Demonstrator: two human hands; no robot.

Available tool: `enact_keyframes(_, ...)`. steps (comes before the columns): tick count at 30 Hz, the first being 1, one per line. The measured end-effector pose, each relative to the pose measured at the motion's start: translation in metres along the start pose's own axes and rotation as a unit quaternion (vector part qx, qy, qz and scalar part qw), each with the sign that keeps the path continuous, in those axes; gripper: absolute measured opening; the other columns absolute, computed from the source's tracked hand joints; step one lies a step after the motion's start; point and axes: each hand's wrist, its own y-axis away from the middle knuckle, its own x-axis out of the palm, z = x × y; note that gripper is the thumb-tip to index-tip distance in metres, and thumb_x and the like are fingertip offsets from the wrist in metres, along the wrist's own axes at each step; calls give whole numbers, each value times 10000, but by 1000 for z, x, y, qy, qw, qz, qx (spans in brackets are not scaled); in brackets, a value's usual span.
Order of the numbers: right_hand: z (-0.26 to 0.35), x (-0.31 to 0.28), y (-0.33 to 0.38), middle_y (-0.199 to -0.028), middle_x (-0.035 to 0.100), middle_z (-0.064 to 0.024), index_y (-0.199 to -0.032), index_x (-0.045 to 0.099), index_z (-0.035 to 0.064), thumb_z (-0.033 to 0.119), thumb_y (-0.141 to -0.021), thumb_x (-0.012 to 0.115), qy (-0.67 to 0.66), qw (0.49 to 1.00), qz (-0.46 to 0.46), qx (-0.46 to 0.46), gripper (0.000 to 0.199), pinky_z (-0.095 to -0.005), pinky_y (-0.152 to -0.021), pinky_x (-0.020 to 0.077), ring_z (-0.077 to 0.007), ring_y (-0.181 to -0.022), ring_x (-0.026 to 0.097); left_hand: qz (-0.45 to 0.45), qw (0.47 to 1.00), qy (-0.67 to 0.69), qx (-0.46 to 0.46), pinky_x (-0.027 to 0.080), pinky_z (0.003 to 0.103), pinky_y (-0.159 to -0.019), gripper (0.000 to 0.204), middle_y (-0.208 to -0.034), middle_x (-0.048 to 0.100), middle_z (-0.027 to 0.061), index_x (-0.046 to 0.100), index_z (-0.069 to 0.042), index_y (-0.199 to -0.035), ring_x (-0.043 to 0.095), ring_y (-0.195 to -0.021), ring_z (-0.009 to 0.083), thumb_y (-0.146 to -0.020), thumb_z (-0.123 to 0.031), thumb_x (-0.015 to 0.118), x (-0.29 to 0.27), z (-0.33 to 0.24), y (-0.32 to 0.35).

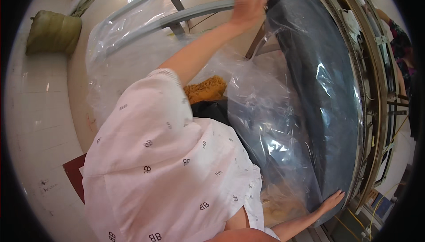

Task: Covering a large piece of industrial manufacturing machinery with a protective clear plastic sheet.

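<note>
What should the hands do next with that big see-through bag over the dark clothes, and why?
Probably draw the clear plastic bag further down the dark garment. The left hand grips the top by the metal rack, the right hand presses flat on the low end, and the plastic between them looks bunched and wrinkled.

— Where are the hands?
— The left hand (250, 5) grips the top of the dark garment (323, 87), up by the grey rail (195, 11). The right hand (332, 201) lies flat on the clear plastic cover (265, 122) low down.
</note>
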Motion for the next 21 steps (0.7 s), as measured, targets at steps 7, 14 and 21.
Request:
enact_keyframes(7, 9, 3, -10, -1340, 388, -213, -1310, 373, -39, 417, -939, 354, 12, 999, -39, 25, 588, -369, -1021, 292, -343, -1230, 373, 12, 787, -426, -446, 441, 420, -793, 324, -1030, 551, 113, 574, -94, -918, 540, -965, 304, -766, -378, 601, -217, 212, 122)
enact_keyframes(14, -15, -29, -65, -1304, 438, -206, -1263, 453, -30, 437, -919, 384, 6, 987, 150, 66, 584, -370, -992, 331, -318, -1204, 419, 34, 786, -252, -564, 471, 345, -763, 307, -943, 632, 74, 662, -110, -901, 598, -851, 195, -759, -382, 639, -318, 284, 167)
enact_keyframes(21, 135, -58, -73, -1243, 514, -128, -1241, 501, 26, 490, -921, 371, -94, 995, -26, -16, 579, -394, -957, 369, -279, -1131, 493, -210, 765, 147, -591, 466, 241, -650, 184, -846, 617, 0, 618, -75, -991, 563, -712, 98, -877, -198, 543, -363, 219, 135)
